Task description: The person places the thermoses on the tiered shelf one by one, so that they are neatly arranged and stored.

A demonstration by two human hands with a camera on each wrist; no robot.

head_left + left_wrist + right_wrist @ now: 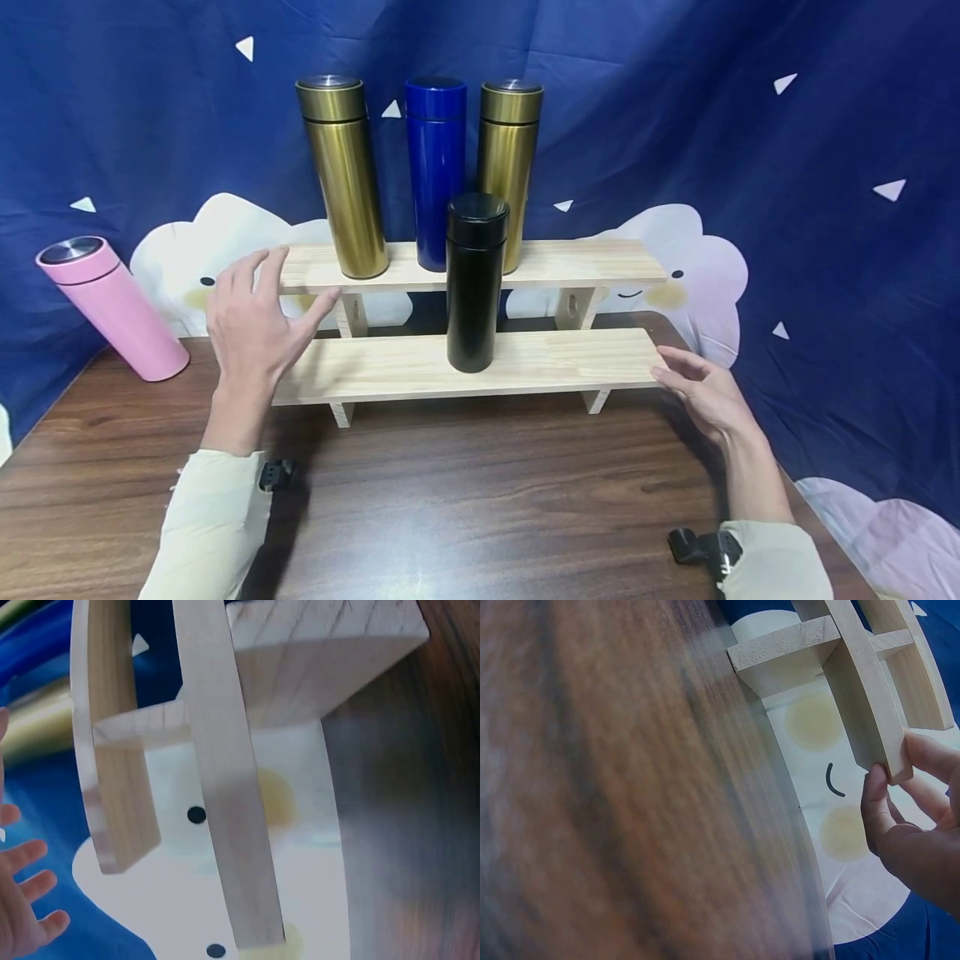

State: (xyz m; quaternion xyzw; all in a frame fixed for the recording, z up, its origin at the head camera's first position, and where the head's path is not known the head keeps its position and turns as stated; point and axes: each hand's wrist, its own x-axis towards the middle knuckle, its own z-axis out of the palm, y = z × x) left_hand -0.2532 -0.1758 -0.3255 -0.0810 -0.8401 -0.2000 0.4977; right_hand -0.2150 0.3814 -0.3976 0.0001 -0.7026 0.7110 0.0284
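Note:
A two-tier wooden rack (570,358) stands on the table. My right hand (705,392) pinches the right end of its lower board, thumb and fingers on either face in the right wrist view. My left hand (251,321) is raised at the rack's left end with fingers spread, holding nothing. On the upper board stand a gold flask (345,183), a blue flask (437,175) and a second gold flask (513,150). A black flask (476,283) stands upright on the lower board, partly covering the blue and right gold ones.
A pink flask (120,317) stands on the brown wood-grain table (450,500), left of my left hand. Behind the rack hangs a dark blue cloth (637,108) with white clouds and triangles. Each wrist wears a small black camera.

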